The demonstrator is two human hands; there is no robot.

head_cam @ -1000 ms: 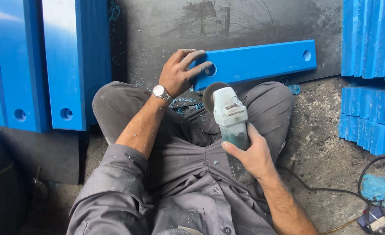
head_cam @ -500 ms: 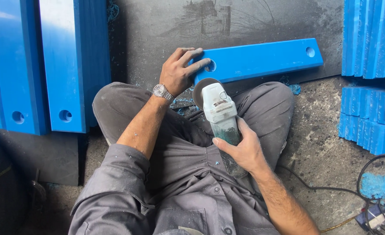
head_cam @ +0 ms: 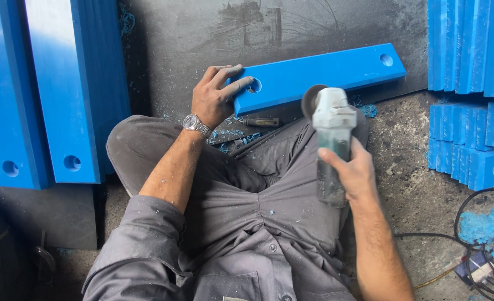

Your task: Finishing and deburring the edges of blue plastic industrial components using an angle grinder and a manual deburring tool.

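Observation:
A long blue plastic bar (head_cam: pixel 319 75) with a hole near each end lies on a dark mat in front of my crossed legs. My left hand (head_cam: pixel 216 95) grips the bar's left end, fingers over the top by the hole. My right hand (head_cam: pixel 350 167) holds a grey angle grinder (head_cam: pixel 330 134) upright, its disc (head_cam: pixel 312 100) close to the bar's near edge around the middle. Whether the disc touches the bar is unclear.
Tall blue slabs (head_cam: pixel 63 89) with holes lean at the left. Stacks of blue bars (head_cam: pixel 473 95) stand at the right. A small dark tool (head_cam: pixel 261 121) lies below the bar. Black cables and a plug (head_cam: pixel 481 262) lie at the lower right. Blue shavings dot the floor.
My right hand has carried the grinder rightward along the bar's near edge, from near my left hand to about mid-bar. The left hand keeps its grip.

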